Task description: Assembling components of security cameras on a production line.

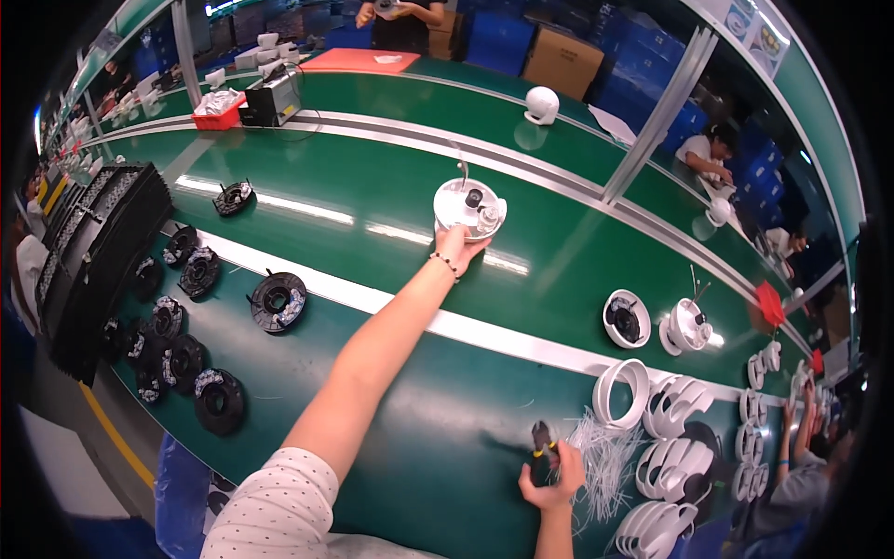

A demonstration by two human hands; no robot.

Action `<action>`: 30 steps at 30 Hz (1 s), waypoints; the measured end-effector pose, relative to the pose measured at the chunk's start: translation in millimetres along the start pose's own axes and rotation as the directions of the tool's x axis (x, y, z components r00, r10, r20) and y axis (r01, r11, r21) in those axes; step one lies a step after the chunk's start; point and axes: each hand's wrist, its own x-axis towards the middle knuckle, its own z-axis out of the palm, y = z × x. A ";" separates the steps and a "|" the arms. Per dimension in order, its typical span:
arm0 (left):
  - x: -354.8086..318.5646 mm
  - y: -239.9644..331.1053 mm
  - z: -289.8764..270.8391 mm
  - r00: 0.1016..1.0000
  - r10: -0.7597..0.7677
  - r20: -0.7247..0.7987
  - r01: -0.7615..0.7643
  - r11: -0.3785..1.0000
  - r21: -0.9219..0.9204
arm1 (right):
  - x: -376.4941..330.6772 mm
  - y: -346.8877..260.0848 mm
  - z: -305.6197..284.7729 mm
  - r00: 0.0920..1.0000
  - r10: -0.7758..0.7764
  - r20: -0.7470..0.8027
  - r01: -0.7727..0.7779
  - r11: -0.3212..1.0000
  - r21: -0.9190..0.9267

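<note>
My left arm stretches out over the green conveyor belt, and my left hand [458,246] grips the near rim of a round white housing [451,205]. Inside that housing are a black cylindrical part and a clear or white fitting, and a thin wire rises from its far side. Closer to me, above the dark green worktop [438,410], my right hand [562,477] is closed around small cutting pliers [541,436] with black and yellow handles, jaws pointing away. Beside it lies a heap of thin white strips [601,456], possibly cable ties.
Several black ring-shaped parts [278,301] lie to the left, near stacked black trays [98,252]. White rings [621,393] and curved covers [672,469] stand at right. Two white housings [626,319] sit farther along the belt. Metal posts [656,116] rise beyond; other people work around.
</note>
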 end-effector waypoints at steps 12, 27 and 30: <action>-182.2 51.0 17.3 0.915 -0.283 0.287 0.030 0.759 0.651 | 140.2 -59.1 -26.3 0.974 -0.214 0.071 0.225 0.901 -0.372; -242.9 46.1 34.0 0.859 -0.397 0.324 0.029 0.669 0.743 | 125.1 -58.7 -38.3 0.926 -0.246 0.286 0.363 0.787 -0.499; -246.5 42.3 35.8 0.859 -0.407 0.311 0.027 0.642 0.766 | 125.6 -55.4 -39.9 0.930 -0.206 0.304 0.336 0.810 -0.480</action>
